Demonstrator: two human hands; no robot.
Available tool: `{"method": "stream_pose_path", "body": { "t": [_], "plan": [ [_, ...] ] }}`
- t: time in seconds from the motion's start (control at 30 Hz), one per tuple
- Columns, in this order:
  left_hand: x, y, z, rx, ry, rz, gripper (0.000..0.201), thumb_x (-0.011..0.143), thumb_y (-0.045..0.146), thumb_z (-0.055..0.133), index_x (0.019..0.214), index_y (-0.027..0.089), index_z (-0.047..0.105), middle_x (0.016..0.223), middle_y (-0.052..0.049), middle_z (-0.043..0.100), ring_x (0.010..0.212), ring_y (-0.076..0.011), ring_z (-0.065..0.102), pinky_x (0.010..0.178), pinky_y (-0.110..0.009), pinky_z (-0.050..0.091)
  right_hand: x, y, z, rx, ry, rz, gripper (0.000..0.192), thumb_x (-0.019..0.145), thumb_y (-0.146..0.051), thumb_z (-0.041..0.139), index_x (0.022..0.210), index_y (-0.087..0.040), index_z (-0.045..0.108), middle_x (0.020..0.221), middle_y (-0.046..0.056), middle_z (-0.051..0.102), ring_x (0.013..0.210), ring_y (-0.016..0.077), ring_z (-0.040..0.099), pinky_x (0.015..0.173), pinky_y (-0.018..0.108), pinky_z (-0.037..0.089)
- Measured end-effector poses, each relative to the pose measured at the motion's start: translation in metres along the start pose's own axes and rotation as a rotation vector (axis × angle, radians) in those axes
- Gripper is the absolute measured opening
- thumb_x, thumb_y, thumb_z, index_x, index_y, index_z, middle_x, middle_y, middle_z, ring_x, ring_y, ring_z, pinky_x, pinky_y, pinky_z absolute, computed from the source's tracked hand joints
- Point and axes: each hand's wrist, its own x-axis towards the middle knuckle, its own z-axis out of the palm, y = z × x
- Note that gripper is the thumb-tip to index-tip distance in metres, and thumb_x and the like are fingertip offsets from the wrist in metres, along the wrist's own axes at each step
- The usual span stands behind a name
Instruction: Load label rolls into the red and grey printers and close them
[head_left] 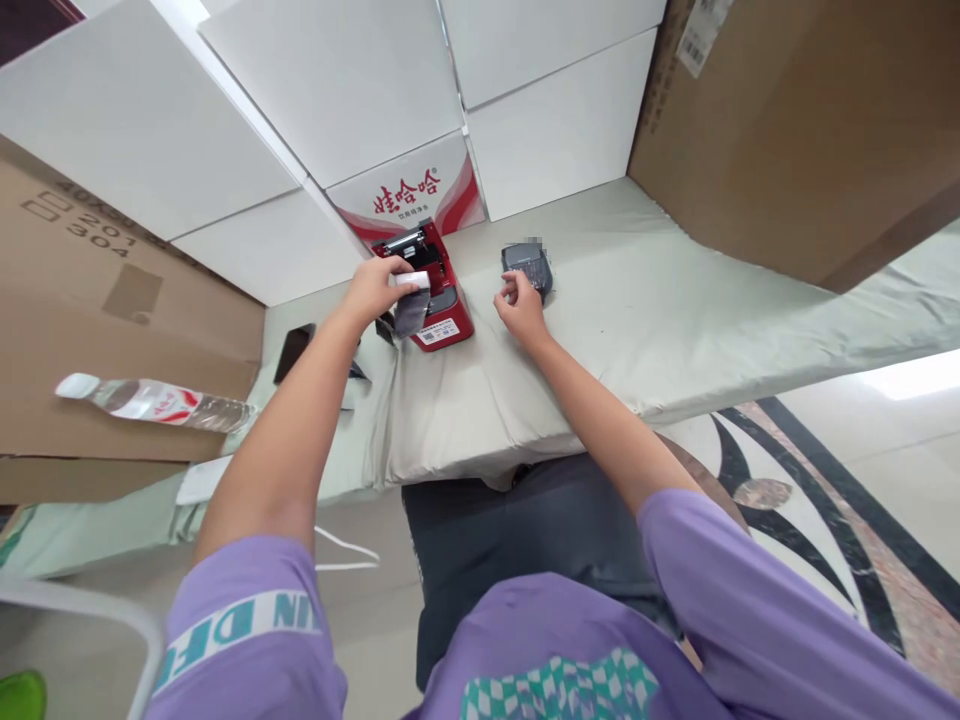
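My left hand [377,292] pinches a small white roll with a dark, shiny film [412,314] hanging from it. The hand holds the roll over the front left of a red printer [463,312], whose lid is up so that its dark inside shows. To the right, a dark grey handheld device with a keypad [534,262] lies on the cloth. My right hand [523,308] is at its near edge, fingers loosely bent and apart, with nothing visible in them. Whether the fingertips touch the device I cannot tell.
A pale green cloth [600,330] covers the table. White boxes [337,80] are stacked behind, with large cartons [810,130] at right and left. Beyond my left forearm are a black phone [294,350] and a water bottle [161,402].
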Motion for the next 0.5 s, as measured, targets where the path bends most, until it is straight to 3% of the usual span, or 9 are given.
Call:
{"method": "stream_pose_path", "body": {
  "t": [0.13, 0.3, 0.5],
  "plan": [
    [0.017, -0.001, 0.019, 0.045, -0.069, -0.036, 0.03, 0.077, 0.031, 0.076, 0.105, 0.019, 0.074, 0.107, -0.008, 0.077, 0.1, -0.027, 0.068, 0.097, -0.039, 0.052, 0.001, 0.0, 0.001, 0.0, -0.005, -0.001, 0.031, 0.08, -0.02, 0.058, 0.111, -0.023, 0.053, 0.085, 0.001, 0.066, 0.071, 0.0184, 0.054, 0.082, 0.037, 0.048],
    [0.029, -0.002, 0.04, -0.012, -0.11, -0.08, 0.037, 0.07, 0.027, 0.077, 0.107, 0.019, 0.074, 0.116, -0.011, 0.078, 0.106, -0.0271, 0.07, 0.096, -0.037, 0.053, 0.001, -0.001, 0.001, -0.014, -0.007, 0.013, 0.031, 0.081, -0.019, 0.059, 0.111, -0.022, 0.054, 0.085, 0.001, 0.066, 0.071, 0.0182, 0.053, 0.082, 0.037, 0.048],
    [0.034, -0.001, 0.036, 0.104, -0.234, -0.1, 0.017, 0.075, 0.032, 0.073, 0.087, 0.024, 0.081, 0.097, -0.009, 0.082, 0.105, -0.0366, 0.072, 0.11, -0.059, 0.042, 0.0, -0.001, 0.001, -0.013, -0.005, -0.001, 0.031, 0.081, -0.02, 0.059, 0.111, -0.023, 0.054, 0.086, 0.001, 0.066, 0.072, 0.018, 0.054, 0.082, 0.037, 0.048]
  ]
}}
